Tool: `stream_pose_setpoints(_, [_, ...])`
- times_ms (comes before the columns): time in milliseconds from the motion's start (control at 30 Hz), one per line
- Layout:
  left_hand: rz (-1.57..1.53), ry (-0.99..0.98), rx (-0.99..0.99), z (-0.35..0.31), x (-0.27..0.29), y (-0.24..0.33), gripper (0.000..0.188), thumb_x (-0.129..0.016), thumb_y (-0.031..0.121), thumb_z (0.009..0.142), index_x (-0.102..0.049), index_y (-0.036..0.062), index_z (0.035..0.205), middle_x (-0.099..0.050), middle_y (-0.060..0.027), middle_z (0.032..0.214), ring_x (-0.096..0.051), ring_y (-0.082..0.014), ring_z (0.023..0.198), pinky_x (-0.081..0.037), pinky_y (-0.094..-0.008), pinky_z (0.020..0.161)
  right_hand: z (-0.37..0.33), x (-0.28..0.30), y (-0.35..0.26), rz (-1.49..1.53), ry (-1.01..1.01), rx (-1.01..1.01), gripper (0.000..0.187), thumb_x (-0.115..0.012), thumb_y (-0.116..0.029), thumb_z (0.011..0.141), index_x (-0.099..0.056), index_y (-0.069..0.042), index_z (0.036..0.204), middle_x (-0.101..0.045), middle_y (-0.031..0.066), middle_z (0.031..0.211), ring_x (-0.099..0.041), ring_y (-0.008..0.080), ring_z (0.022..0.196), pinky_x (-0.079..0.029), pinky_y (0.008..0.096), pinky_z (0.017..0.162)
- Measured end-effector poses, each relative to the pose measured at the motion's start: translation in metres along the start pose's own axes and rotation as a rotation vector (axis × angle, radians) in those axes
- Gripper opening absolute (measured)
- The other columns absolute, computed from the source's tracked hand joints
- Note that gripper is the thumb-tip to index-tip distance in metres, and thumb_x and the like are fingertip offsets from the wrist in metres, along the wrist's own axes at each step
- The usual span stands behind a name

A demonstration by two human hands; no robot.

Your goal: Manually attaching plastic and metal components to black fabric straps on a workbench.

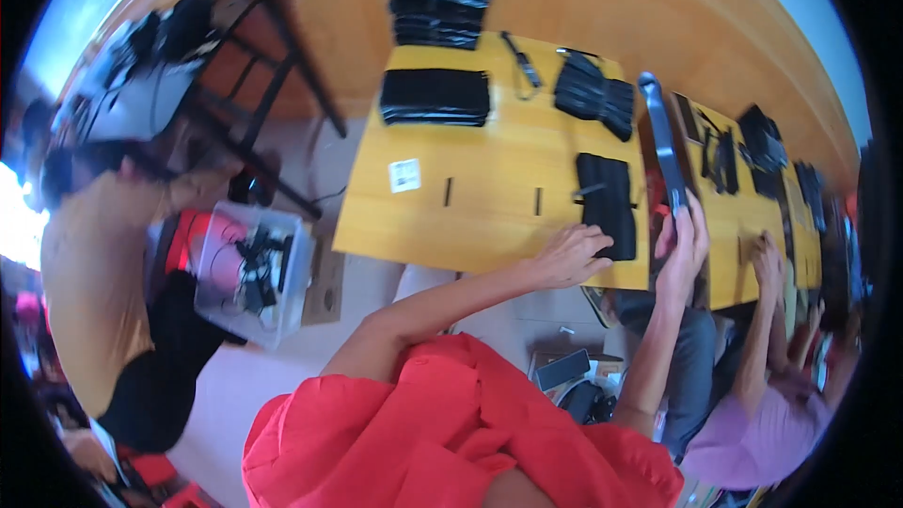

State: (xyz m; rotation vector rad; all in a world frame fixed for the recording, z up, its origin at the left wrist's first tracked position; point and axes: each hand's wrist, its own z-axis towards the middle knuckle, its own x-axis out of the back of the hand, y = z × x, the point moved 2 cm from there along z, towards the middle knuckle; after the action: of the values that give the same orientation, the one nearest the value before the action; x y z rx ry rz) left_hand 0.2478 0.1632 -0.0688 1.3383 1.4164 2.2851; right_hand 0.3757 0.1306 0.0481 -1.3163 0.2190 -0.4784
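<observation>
My left hand (572,254) is at the near left corner of a flat black cloth pouch (607,202), its fingers bent and closed on that edge. The pouch lies at the right end of the yellow table (470,216), with a short strap across it. Raised over the table's right edge, my right hand (685,243) grips the lower end of a long, slim, dark grey device (666,146) with a rounded tip. That device stands nearly upright, apart from the pouch. Two small black strips (448,191) and a white printed square (404,175) lie left of my hands.
Farther back are a black stack (435,97), a plastic-wrapped pile (442,5), a black bundle (594,94) and a strapped stick (522,61). A clear bin (254,273) of cabled devices stands left, near a seated person (103,273). Another person (762,423) works at the right-hand table (738,259).
</observation>
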Motion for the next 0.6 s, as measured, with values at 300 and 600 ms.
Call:
stream_pose_setpoints(300, [-0.930, 0.331, 0.143, -0.170, 0.062, 0.007, 0.045, -0.051, 0.018, 0.090, -0.038, 0.0011, 0.129, -0.059, -0.0121, 0.103, -0.056, -0.0212, 0.099, -0.042, -0.0340, 0.088, -0.114, -0.114, 0.043, 0.435, -0.685, -0.593, 0.030, -0.040, -0.029, 0.090, -0.051, -0.002, 0.094, -0.040, 0.0001, 0.049, -0.037, 0.0096, 0.034, -0.033, 0.0226, 0.032])
stream_pose_setpoints(600, [-1.156, 0.713, 0.282, -0.215, 0.095, 0.009, 0.025, -0.042, 0.018, 0.094, -0.050, 0.0016, 0.111, -0.060, -0.0067, 0.092, -0.059, -0.0137, 0.087, -0.046, -0.0290, 0.081, -0.141, -0.155, 0.026, 0.049, -0.754, -0.131, 0.024, -0.050, -0.016, 0.089, -0.060, 0.003, 0.078, -0.056, 0.0064, 0.064, -0.055, 0.0121, 0.055, -0.041, 0.0226, 0.050])
